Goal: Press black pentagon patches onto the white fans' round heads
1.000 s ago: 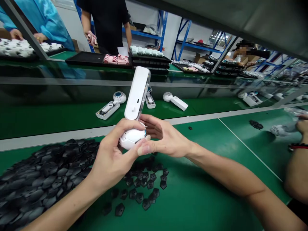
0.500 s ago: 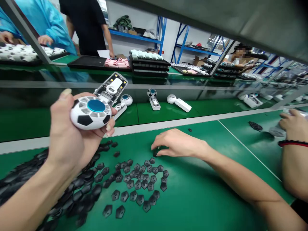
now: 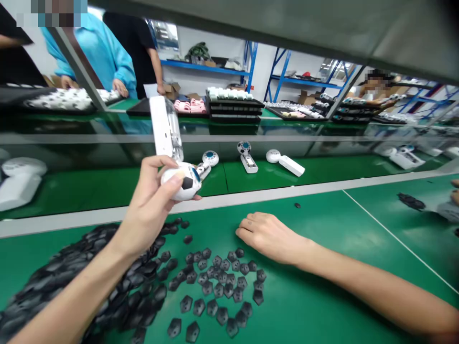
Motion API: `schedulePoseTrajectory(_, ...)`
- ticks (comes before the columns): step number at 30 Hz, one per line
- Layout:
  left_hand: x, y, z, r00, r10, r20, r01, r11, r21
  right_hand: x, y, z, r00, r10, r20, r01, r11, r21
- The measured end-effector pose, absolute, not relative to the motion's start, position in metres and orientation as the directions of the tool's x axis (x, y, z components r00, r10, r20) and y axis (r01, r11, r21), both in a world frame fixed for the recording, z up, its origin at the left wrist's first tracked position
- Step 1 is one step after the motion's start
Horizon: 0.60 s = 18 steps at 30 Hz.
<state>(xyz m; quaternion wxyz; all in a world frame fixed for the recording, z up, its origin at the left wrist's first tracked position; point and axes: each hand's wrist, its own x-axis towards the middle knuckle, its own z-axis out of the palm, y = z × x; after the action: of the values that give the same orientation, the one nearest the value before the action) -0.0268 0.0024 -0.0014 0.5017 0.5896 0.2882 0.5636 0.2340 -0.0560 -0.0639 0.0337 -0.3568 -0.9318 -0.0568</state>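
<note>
My left hand [image 3: 152,196] is raised over the bench, closed around a white handheld fan [image 3: 186,181]. Its round head has a football pattern with a black pentagon and a blue centre. The long white handle [image 3: 165,128] points up, with a clear section along one side. My right hand [image 3: 267,234] is low at the green worktop [image 3: 308,296], its fingers curled under. Whatever they may hold is hidden. Just below it lie several loose black pentagon pieces [image 3: 218,289]. A large heap of the same pieces [image 3: 71,282] spreads beneath my left forearm.
Beyond a pale rail [image 3: 319,185], a green conveyor belt [image 3: 233,184] carries more fans [image 3: 248,163]. Across it are stacked black trays [image 3: 234,110] and people, one in blue clothing [image 3: 103,48]. Another person's fingers [image 3: 454,193] show at right near a small black pile [image 3: 411,201].
My left hand has turned the fan so its handle stands upright and its head faces right. My right hand's fingers have curled under, hiding the black piece seen earlier. The view has shifted left.
</note>
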Motion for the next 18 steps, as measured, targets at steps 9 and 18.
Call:
schedulePoseTrajectory(9, -0.031, -0.009, -0.007, 0.212, 0.761, 0.613, 0.138, -0.644, 0.753, 0.201, -0.026, 0.02, -0.257, 0.877, 0.407, 0.008, 0.423, -0.906)
schedulePoseTrajectory(18, -0.026, -0.019, -0.016, 0.293, 0.737, 0.609, 0.247, -0.674, 0.696, 0.182, -0.028, 0.022, -0.263, 0.955, 0.139, -0.331, 0.046, -0.942)
